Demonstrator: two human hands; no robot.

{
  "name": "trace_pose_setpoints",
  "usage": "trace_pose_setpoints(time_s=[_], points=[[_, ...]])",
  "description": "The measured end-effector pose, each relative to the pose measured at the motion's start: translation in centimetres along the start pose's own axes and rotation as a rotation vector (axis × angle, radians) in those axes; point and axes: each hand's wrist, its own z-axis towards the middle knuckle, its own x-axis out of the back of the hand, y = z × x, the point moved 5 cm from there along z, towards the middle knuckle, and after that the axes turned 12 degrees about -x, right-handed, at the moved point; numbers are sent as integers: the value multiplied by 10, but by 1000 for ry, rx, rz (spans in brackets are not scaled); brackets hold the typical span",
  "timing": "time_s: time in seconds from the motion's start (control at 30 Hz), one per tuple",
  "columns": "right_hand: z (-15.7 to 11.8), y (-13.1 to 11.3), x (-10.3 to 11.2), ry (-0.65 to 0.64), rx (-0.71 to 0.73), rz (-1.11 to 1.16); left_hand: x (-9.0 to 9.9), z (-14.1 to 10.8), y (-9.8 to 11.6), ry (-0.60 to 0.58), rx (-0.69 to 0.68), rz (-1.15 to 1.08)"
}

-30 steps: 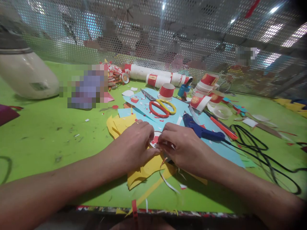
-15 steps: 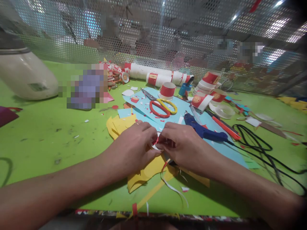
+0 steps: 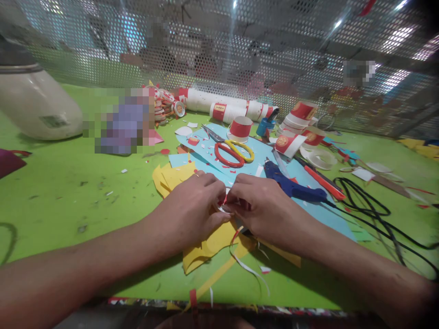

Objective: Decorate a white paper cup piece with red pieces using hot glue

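Observation:
Both of my hands meet over the middle of the table, fingertips pinched on a small round red and white paper piece (image 3: 224, 209). My left hand (image 3: 195, 201) has its edge on the left, and my right hand (image 3: 262, 203) grips it from the right. Fingers cover most of the piece. Beneath the hands lie yellow paper sheets (image 3: 202, 253). A thin white and red paper strip (image 3: 248, 268) curls below my right hand. Just beyond are scissors (image 3: 229, 155) with red and yellow handles, resting on light blue paper (image 3: 322, 224). A blue glue gun (image 3: 291, 185) lies close to my right hand.
Red and white paper cups (image 3: 240, 129) stand behind the scissors, with a long row of nested cups (image 3: 219, 101) at the back. A black cord (image 3: 366, 205) coils at right beside a red-handled cutter (image 3: 324, 183). A pale rounded object (image 3: 41, 105) occupies the far left.
My hands keep the same pinch on the paper piece, with only a tiny shift of the fingers. The camera view has moved very slightly.

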Motion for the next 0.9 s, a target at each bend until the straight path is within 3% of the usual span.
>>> trace_pose_setpoints(time_s=[0.9], points=[[1,-2,-4,-26,13,-28,2,1,5,-30,-6,22]])
